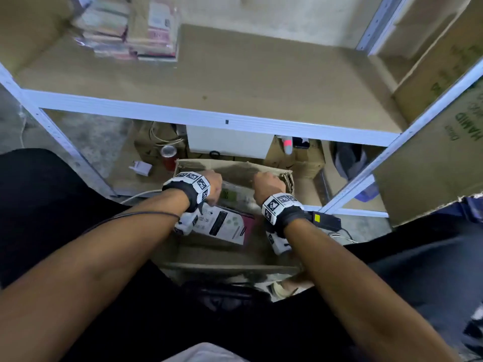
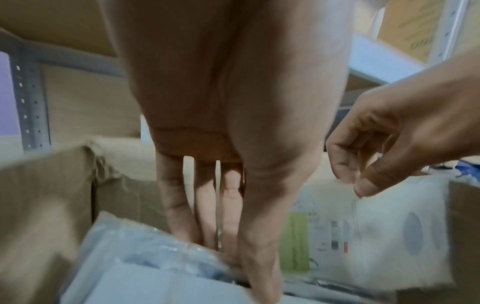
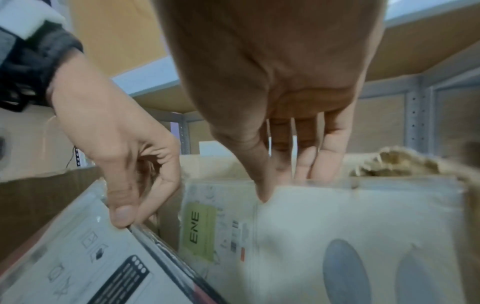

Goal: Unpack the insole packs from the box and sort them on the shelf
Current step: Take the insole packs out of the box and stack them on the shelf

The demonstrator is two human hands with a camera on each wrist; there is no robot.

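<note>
An open cardboard box (image 1: 235, 167) stands on the floor between my legs, under the shelf (image 1: 209, 117). A white insole pack with a barcode (image 1: 222, 226) leans inside it; my left hand (image 1: 211, 190) pinches its upper edge (image 3: 91, 263) between thumb and fingers (image 2: 182, 216). Behind it stands a cream pack with a green label (image 1: 230, 195). My right hand (image 1: 266, 186) holds that pack's top edge (image 3: 337, 226), thumb in front and fingers (image 3: 324, 160) behind. A stack of insole packs (image 1: 130, 30) sits at the shelf's back left.
The shelf board to the right of the stack is bare. Under the shelf are a red can (image 1: 168, 156), a white box (image 1: 230, 142), a white charger (image 1: 141, 168) and cables. Large cardboard boxes (image 1: 444, 152) stand at the right. White shelf posts (image 1: 366, 176) flank the box.
</note>
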